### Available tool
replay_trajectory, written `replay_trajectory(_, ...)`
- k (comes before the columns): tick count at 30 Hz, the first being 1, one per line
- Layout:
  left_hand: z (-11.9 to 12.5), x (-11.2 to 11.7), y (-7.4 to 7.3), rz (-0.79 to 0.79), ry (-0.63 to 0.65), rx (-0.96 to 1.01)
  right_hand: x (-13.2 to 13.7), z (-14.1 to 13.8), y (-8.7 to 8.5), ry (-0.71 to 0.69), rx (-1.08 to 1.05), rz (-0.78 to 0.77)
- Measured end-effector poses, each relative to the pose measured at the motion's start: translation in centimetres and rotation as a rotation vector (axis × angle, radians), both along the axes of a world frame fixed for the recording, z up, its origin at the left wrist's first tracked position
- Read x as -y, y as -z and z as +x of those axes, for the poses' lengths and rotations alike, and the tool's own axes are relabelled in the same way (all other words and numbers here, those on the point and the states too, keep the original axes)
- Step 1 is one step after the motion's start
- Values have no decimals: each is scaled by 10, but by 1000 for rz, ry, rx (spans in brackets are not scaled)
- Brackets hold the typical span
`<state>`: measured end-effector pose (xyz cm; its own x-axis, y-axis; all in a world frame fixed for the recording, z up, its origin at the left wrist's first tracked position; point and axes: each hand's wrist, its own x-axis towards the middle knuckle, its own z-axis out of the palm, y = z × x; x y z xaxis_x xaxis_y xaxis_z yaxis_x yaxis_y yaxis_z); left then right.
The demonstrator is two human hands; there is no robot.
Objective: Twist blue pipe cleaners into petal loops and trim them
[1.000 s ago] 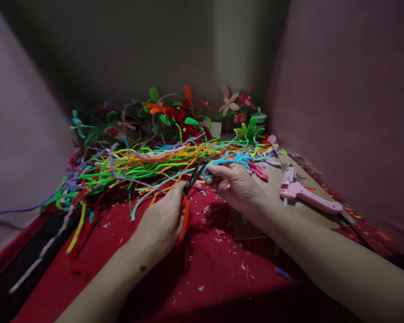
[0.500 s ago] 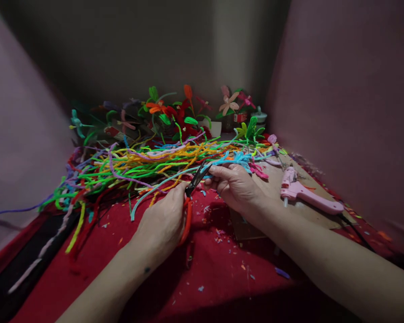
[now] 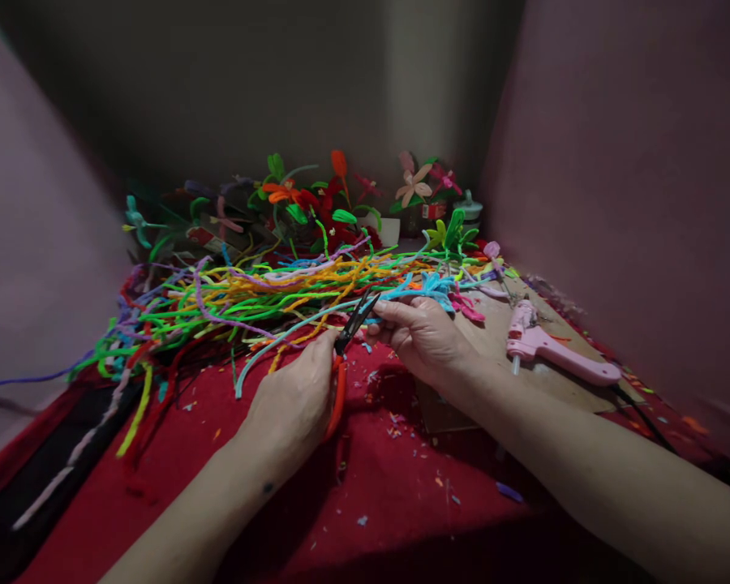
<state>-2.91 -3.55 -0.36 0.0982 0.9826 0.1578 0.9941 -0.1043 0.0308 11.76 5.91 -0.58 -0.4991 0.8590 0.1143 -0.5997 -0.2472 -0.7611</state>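
Note:
My left hand [image 3: 295, 389] is wrapped round the red handles of a pair of scissors [image 3: 351, 328]. Their black blades stand a little apart and point up toward my right fingertips. My right hand [image 3: 422, 337] is closed in a pinch right beside the blade tips. A bit of blue pipe cleaner [image 3: 373, 321] shows at those fingers; the rest of it is hidden by the hand. Behind the hands lies a loose heap of pipe cleaners [image 3: 243, 296] in many colours, with a light blue bundle [image 3: 433, 285] just past my right hand.
A pink glue gun [image 3: 560, 358] lies on a brown board [image 3: 450, 418] at the right. Pipe-cleaner flowers [image 3: 414, 188] stand along the back wall. Small coloured clippings [image 3: 395, 422] are scattered over the red cloth [image 3: 401, 503]. A long black object [image 3: 54, 454] lies at the left.
The scissors' blades have shifted very slightly at the tips beside my right fingers. Both hands stay in nearly the same place and keep their grips.

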Motion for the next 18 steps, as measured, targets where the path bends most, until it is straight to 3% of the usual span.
replay_trajectory(10,-3,-1,0,-32,-47,25,-1,1,-4,132,63,17)
replay_trajectory(18,-11,-4,-11,-30,-95,66,-1,3,-4,117,67,45)
